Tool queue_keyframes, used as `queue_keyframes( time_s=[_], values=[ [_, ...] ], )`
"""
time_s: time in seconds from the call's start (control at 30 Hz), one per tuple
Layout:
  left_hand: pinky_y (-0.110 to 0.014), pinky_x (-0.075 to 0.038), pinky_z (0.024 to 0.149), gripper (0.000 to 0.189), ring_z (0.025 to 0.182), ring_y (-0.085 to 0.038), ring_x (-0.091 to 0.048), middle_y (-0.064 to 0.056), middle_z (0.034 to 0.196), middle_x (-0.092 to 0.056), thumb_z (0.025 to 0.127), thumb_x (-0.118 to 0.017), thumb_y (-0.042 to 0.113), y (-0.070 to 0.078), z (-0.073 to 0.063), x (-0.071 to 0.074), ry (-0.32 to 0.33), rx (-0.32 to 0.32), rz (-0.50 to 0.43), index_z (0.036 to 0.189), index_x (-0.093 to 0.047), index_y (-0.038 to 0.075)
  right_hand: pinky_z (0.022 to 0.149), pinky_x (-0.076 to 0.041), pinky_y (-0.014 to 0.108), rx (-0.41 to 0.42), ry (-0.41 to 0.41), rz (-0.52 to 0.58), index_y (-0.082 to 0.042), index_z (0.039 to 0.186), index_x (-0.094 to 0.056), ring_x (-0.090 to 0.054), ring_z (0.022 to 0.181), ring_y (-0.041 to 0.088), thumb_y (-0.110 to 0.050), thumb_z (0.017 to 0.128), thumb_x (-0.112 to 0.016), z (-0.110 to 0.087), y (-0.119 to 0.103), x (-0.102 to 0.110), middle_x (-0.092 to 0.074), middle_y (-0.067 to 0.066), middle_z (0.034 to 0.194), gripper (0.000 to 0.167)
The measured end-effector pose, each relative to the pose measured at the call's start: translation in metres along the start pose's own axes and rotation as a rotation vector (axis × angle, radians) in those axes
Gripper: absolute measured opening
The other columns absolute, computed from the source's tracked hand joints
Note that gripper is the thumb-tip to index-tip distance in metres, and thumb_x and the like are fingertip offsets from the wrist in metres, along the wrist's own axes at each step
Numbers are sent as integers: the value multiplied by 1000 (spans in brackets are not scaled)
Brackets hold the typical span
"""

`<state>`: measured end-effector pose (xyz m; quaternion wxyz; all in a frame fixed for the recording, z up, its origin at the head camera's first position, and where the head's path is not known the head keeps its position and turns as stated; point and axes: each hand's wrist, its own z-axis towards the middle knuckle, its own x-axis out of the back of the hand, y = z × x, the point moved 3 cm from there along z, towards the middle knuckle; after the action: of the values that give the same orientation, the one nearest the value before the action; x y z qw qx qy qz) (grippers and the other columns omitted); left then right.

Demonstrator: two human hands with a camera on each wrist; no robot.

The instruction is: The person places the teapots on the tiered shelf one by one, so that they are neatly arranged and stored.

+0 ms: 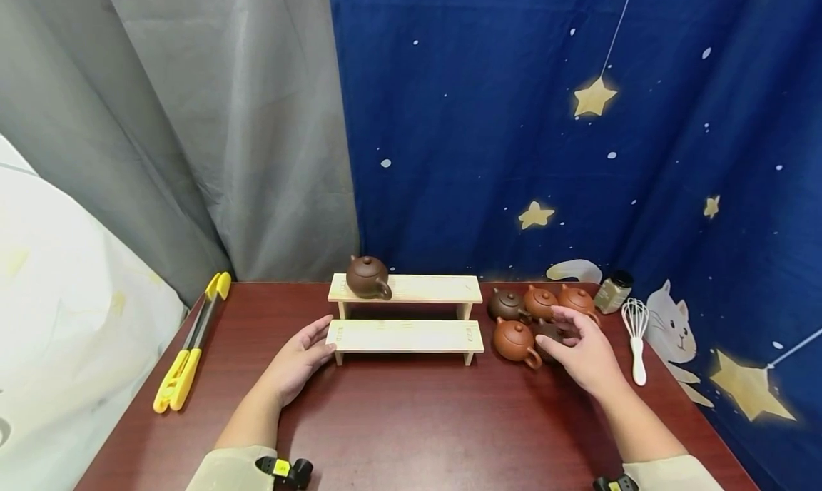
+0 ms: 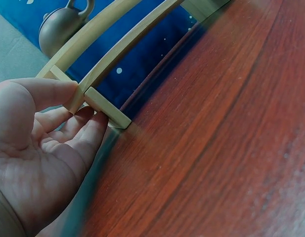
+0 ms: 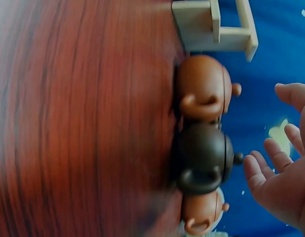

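Note:
A two-step light wooden stand (image 1: 404, 336) is at the middle of the table, a dark brown teapot (image 1: 366, 277) on its upper step. At the stand's left end, my left hand (image 1: 302, 359) grips the lower step, thumb on the board's edge and fingers against the leg (image 2: 108, 108). My right hand (image 1: 581, 352) hovers with parted fingers over a dark teapot (image 3: 204, 155), which it partly hides in the head view. Left of that pot sits an orange-brown teapot (image 1: 514, 340). Behind them stand another dark teapot (image 1: 506, 305) and two reddish-brown teapots (image 1: 539, 302).
To the right are a small black-lidded jar (image 1: 613, 292) and a white-handled whisk (image 1: 637, 341). Yellow-handled tongs (image 1: 193, 345) lie along the table's left side. Grey and starry blue curtains (image 1: 449, 134) hang directly behind the table (image 1: 411, 427).

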<state>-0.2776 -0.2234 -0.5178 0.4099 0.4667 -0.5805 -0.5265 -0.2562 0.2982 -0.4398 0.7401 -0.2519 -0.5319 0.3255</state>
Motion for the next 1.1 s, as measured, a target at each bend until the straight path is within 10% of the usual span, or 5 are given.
queue_keyframes(
  time_s=[0.27,0.57,1.1],
  values=[
    [-15,-51,103,76,134,1,-53,-17,175,-29,108,-60,9,-4,0,1,9,6,-16,171,-19,7,91,-54,19,-62,-7,-60,-4,148,-59,-63,126,32,-32,93,-85,8,28,10,-63,24,146,67],
    [-16,-51,103,76,148,-16,-46,-17,175,-29,108,-61,12,-2,1,1,12,9,-4,171,-19,8,115,-38,63,-121,-37,-97,-5,150,-56,-49,142,44,-39,91,-86,14,50,14,-59,28,148,75],
    [-16,-51,103,76,142,-8,-51,-17,175,-30,108,-61,10,-2,-1,1,15,13,-10,171,-20,8,82,-52,18,-170,-223,-48,1,151,-52,-66,124,36,-35,92,-86,15,58,-1,-65,29,142,77]
  ],
)
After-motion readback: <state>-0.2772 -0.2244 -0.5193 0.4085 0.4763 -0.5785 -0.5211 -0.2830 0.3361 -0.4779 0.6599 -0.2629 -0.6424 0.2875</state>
